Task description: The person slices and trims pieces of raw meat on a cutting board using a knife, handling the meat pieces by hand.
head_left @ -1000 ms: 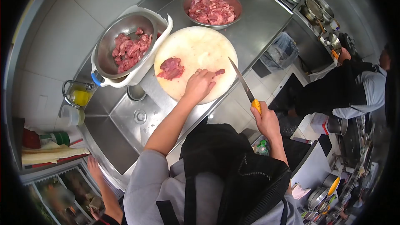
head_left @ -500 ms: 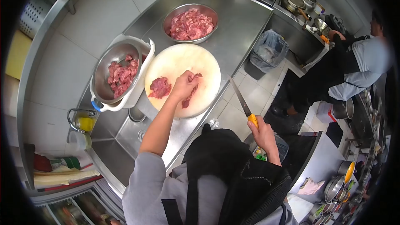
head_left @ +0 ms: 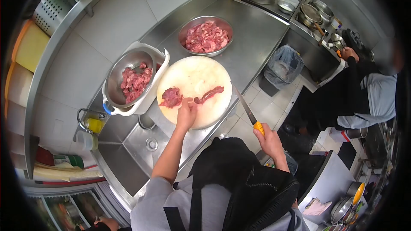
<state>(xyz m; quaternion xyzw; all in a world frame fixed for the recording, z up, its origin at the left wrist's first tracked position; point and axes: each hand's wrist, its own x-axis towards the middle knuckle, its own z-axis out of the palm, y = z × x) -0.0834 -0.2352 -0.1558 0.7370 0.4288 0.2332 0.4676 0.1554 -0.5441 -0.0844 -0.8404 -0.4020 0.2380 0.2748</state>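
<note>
My left hand [head_left: 187, 113] rests low on the round white cutting board [head_left: 205, 69], fingers partly stretched out and nothing held in them. It lies between a lump of raw meat [head_left: 172, 97] on its left and a long strip of meat [head_left: 209, 95] on its right; whether the fingertips touch either piece I cannot tell. My right hand [head_left: 269, 140] is wrapped round the yellow handle of a knife [head_left: 247, 108]. The blade points up and left, its tip near the board's right edge.
Behind the board stands a steel bowl [head_left: 183, 45] of cut meat. Another steel bowl [head_left: 114, 79] with meat sits in a white tub [head_left: 161, 73] at left. A sink [head_left: 128, 162] is nearer me. A lined bin [head_left: 282, 66] and a co-worker [head_left: 342, 81] are at right.
My left hand has let go of the meat strip and moved down and left. The strip now lies stretched out on the board. My right hand still holds the knife.
</note>
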